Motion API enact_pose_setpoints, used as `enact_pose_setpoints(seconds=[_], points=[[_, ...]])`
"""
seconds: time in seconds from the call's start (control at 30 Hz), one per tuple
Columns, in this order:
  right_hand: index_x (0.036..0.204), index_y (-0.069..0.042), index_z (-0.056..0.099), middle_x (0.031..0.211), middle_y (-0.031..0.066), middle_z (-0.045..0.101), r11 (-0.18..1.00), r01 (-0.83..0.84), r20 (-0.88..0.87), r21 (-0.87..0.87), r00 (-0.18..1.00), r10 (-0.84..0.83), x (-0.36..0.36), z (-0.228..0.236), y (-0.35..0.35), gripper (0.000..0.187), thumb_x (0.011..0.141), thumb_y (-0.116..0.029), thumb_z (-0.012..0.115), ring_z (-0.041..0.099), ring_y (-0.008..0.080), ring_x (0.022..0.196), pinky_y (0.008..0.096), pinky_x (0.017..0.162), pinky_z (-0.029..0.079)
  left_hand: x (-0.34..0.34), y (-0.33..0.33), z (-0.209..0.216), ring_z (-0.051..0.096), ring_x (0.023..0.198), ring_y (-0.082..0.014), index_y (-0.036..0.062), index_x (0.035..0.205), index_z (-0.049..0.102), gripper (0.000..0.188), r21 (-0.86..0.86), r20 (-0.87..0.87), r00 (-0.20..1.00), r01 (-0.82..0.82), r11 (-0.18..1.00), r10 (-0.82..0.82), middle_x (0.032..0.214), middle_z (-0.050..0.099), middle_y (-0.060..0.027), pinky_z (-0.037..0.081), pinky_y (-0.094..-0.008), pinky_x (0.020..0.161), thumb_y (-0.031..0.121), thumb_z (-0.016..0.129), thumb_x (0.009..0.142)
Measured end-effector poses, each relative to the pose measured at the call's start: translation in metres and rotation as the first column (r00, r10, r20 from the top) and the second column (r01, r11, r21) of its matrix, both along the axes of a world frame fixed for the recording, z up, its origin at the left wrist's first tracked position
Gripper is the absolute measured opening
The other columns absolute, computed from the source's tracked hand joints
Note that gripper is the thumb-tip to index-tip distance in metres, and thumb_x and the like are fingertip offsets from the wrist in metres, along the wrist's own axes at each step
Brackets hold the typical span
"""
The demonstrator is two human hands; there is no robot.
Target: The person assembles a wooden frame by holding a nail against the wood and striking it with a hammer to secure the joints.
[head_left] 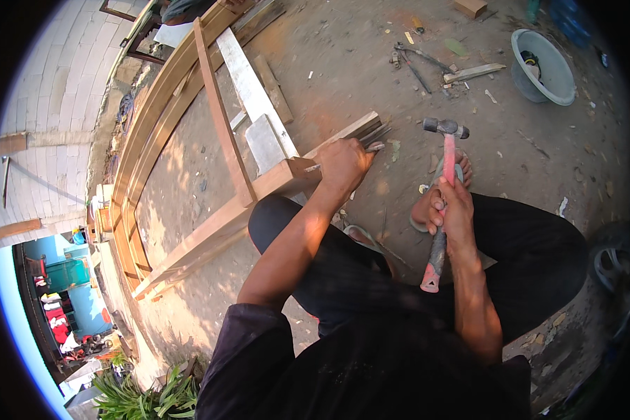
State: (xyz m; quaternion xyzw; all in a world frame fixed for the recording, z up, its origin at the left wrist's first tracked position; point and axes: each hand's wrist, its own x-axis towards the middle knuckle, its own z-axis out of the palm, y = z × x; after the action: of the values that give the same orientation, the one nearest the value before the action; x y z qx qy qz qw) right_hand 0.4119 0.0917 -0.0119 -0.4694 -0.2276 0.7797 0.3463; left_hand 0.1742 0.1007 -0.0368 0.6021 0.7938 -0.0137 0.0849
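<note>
My right hand (pixel 453 213) is closed around a hammer (pixel 449 155) with a red and black handle, its dark metal head pointing away from me. The hammer is up off the ground, in front of my bent right leg. My left hand (pixel 348 166) is closed beside the end of a wooden frame (pixel 210 227), near my left knee. A pale tip shows on either side of that fist, but its fingers hide what they hold. Just past the fist, a grooved wooden piece (pixel 357 127) and some dark thin strips stick out.
Long frame timbers (pixel 136 168) curve away on the left. A white board (pixel 248 84) and a grey block (pixel 264 143) lie within the frame. Pincers (pixel 427 59), a wood scrap (pixel 474 72) and a grey bucket (pixel 558 73) are at the far right. Plants (pixel 154 395) grow at lower left.
</note>
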Motion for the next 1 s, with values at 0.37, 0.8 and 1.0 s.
enact_pose_setpoints(seconds=[0.37,0.8,1.0], points=[[0.096,-0.011,0.043,0.064,-0.0016,0.042,1.0,0.009,-0.025,0.023,1.0,-0.008,0.001,-0.004,0.0,0.014,0.102,-0.022,0.049,0.04,0.0091,0.039,0.0267,0.032,0.036,0.001,0.0,0.013,0.07,0.069,-0.0381,-0.0012,0.074,0.073,0.049,0.087,0.072,0.994,-0.089,0.992,0.083,0.072,0.069,-0.0214,0.055,-0.0462,0.062,0.047,0.072,0.081],[0.097,-0.011,0.043,0.065,-0.0005,0.042,0.993,0.118,-0.124,0.002,0.985,-0.117,-0.001,0.01,0.003,0.015,0.103,-0.024,0.047,0.04,0.0096,0.039,0.0277,0.033,0.037,-0.019,0.006,-0.009,0.07,0.07,-0.0372,0.0009,0.073,0.071,0.035,0.179,0.004,0.993,-0.114,0.977,0.115,0.073,0.069,-0.0194,0.056,-0.0444,0.063,0.034,0.079,0.078],[0.098,-0.01,0.044,0.065,-0.0008,0.042,0.934,0.35,0.054,0.073,0.933,-0.355,-0.027,0.017,0.017,0.016,0.104,-0.025,0.046,0.039,0.01,0.039,0.028,0.033,0.037,-0.013,0.008,-0.007,0.07,0.071,-0.0372,0.0008,0.074,0.071,0.034,0.209,0.029,0.997,-0.077,0.975,0.073,0.073,0.069,-0.0199,0.056,-0.0443,0.064,0.033,0.079,0.078]])
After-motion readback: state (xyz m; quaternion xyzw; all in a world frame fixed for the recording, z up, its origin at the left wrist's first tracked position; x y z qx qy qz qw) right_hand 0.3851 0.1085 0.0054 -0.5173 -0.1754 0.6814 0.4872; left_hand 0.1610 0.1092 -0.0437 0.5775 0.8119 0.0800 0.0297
